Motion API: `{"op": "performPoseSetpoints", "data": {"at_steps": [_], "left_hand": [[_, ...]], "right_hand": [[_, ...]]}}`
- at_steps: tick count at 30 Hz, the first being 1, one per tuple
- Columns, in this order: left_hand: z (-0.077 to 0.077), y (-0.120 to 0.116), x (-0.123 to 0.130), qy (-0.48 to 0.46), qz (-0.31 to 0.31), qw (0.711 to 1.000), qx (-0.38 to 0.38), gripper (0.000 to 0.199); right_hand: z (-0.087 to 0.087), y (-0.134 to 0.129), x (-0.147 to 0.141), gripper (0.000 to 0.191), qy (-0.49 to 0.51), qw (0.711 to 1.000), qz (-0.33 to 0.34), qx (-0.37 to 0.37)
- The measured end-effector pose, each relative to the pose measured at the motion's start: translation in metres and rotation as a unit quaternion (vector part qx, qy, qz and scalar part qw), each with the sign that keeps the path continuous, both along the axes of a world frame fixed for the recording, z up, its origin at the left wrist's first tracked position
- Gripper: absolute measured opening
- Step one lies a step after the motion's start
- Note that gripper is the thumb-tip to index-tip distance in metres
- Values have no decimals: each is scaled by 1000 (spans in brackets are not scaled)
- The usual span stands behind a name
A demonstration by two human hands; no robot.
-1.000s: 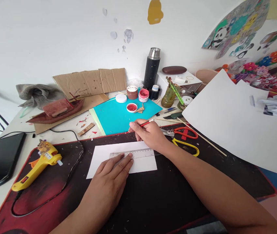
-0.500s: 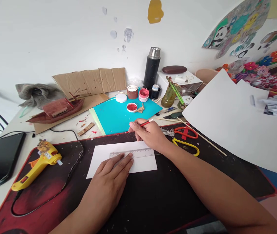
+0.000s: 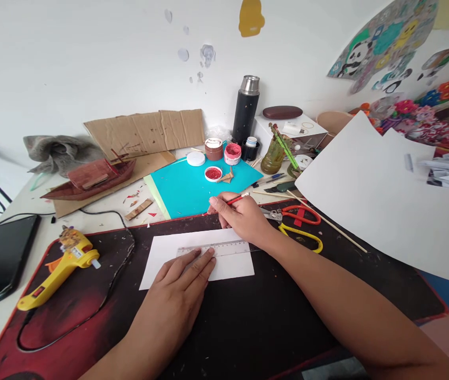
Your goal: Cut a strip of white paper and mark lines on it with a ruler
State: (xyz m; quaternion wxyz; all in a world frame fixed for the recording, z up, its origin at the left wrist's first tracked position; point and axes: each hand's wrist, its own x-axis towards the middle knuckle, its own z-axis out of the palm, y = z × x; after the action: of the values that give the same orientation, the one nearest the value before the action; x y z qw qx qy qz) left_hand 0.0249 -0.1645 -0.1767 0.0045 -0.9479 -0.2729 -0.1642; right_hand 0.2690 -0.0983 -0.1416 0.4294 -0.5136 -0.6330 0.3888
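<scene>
My left hand [image 3: 184, 279] lies flat, fingers stretched out, pressing a clear ruler [image 3: 228, 249] onto a white sheet of paper [image 3: 224, 269]. The ruler runs lengthwise over the paper, and its right end reaches past the paper's edge. Closed in a writing grip, my right hand [image 3: 244, 216] holds a red pencil [image 3: 234, 199] above the paper's far edge. The pencil's tip is hidden by the fingers. Just right of that hand, scissors [image 3: 299, 216] with a red and a yellow handle lie on the dark mat [image 3: 248, 327].
A yellow glue gun [image 3: 58, 269] with its cord rests on the left, beside a black phone [image 3: 6, 269]. Behind are a red-brown model boat [image 3: 93, 179], a blue sheet [image 3: 177, 190] with paint pots, and a black flask [image 3: 246, 113]. Large white paper [image 3: 382, 200] overhangs the right.
Almost nothing differs. The whole view has shifted very slightly, while both hands, the ruler, the paper and the pencil keep their places.
</scene>
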Motion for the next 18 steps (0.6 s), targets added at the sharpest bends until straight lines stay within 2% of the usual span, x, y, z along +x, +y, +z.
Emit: {"op": "performPoseSetpoints", "data": {"at_steps": [7, 18], "left_hand": [[0, -1, 1, 6, 1, 1000, 17, 49], [-2, -1, 0, -3, 7, 1000, -16, 57]], "right_hand": [[1, 0, 0, 63, -8, 1000, -1, -5], [0, -1, 0, 63, -11, 1000, -3, -7]]}}
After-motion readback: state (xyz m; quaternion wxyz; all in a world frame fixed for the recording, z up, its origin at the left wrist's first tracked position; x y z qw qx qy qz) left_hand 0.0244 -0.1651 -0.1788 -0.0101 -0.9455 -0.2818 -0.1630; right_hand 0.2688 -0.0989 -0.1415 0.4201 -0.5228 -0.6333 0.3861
